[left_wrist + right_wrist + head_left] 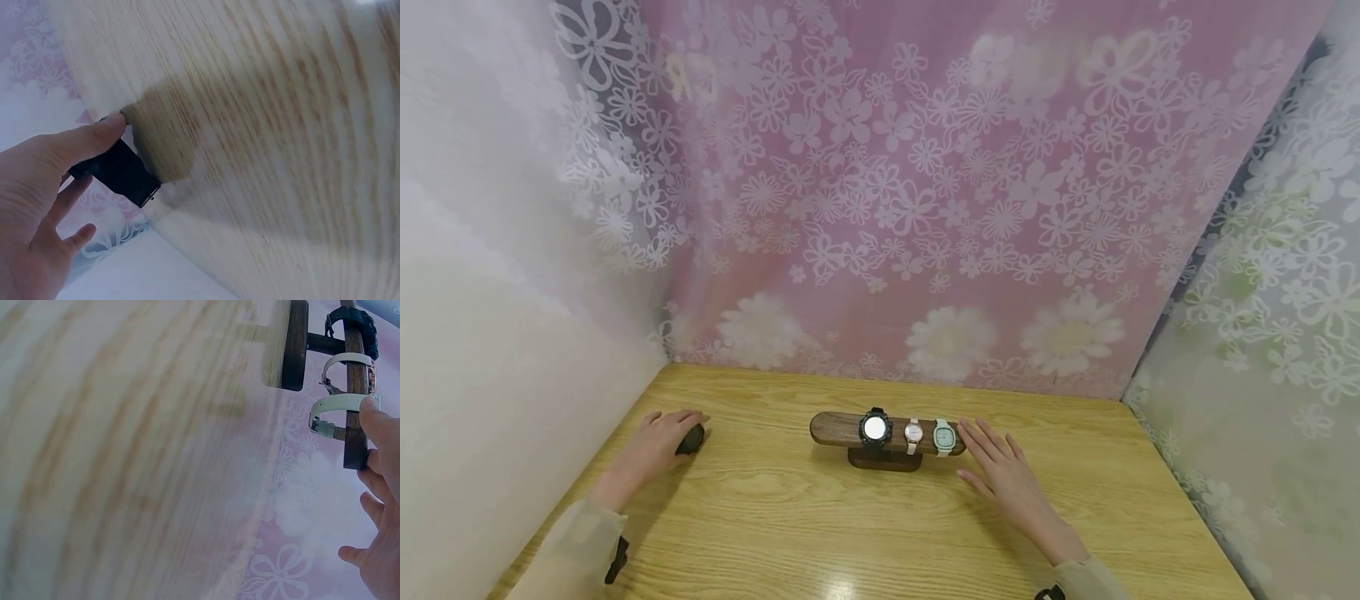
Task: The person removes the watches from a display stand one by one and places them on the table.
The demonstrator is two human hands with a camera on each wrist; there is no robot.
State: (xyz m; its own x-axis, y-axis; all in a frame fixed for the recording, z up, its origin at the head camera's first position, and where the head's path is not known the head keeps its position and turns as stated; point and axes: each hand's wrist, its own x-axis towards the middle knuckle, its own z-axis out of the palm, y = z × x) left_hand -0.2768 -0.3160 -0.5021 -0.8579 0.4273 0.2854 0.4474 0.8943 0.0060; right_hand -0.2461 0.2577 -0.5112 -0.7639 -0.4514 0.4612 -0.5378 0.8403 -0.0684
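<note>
At the left side of the table, my left hand (pixel 655 446) pinches a black watch (pixel 122 172) between thumb and fingers. Its strap end points down toward the wood, and its face is hidden in the left wrist view. A dark wooden watch stand (pixel 835 428) stands mid-table. Its bar bears a large black watch (pixel 875 427), a small white-strapped watch (pixel 913 432) and a mint green watch (pixel 944 437). With fingers fairly straight, my right hand (pixel 1007 479) touches the bar's right end, beside the mint green watch.
The stand and both hands are on or over a yellow wood-grain table (pixel 775 533). A pink flowered curtain (pixel 880 250) hangs behind it. Pale cloth (pixel 512 292) closes the left side, and a flowered sheet (pixel 1292 375) the right.
</note>
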